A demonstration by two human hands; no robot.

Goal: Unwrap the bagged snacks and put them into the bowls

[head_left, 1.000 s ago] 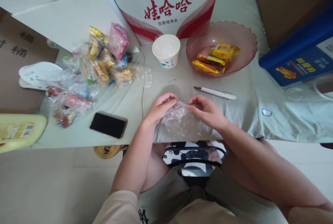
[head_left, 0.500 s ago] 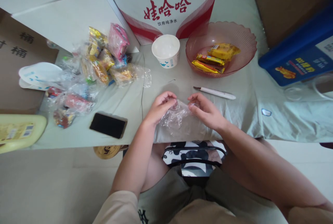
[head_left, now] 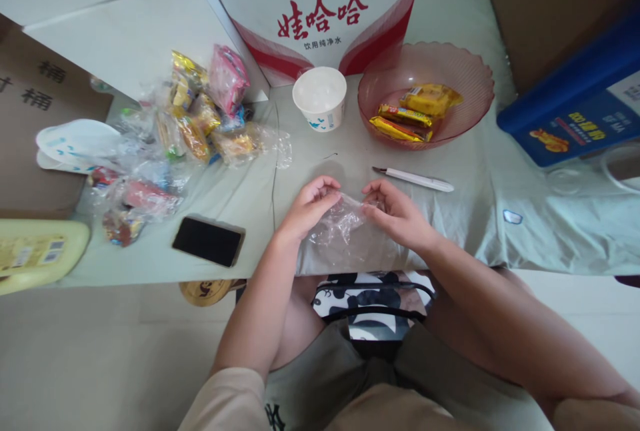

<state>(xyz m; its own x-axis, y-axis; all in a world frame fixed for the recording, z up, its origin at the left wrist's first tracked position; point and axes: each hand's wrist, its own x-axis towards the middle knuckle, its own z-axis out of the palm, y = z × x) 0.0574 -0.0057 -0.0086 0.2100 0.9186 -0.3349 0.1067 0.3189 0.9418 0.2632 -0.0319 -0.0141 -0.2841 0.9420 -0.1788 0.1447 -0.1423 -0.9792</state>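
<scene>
A crumpled clear plastic bag [head_left: 343, 221] stretches between my two hands just above the near edge of the table. My left hand [head_left: 314, 204] pinches one side of its edge between thumb and fingers. The other side is gripped by my right hand [head_left: 393, 211], fingers curled over the film. Beyond them stands a white paper cup [head_left: 320, 99] with a blue print. A white-handled craft knife [head_left: 419, 179] lies past my right hand, its dark tip pointing left.
A pink ribbed bowl [head_left: 475, 107] holds several yellow snack packets [head_left: 430, 99]. Wrapped snacks [head_left: 195, 121] are heaped at the left, near a black phone [head_left: 209, 241]. A white and red carton [head_left: 325, 17] stands behind; a blue container [head_left: 575, 97] is at the right.
The top edge of the plastic bag is now drawn straighter between my fingers, and its crumpled part has shifted slightly. Both hands stay almost in place.
</scene>
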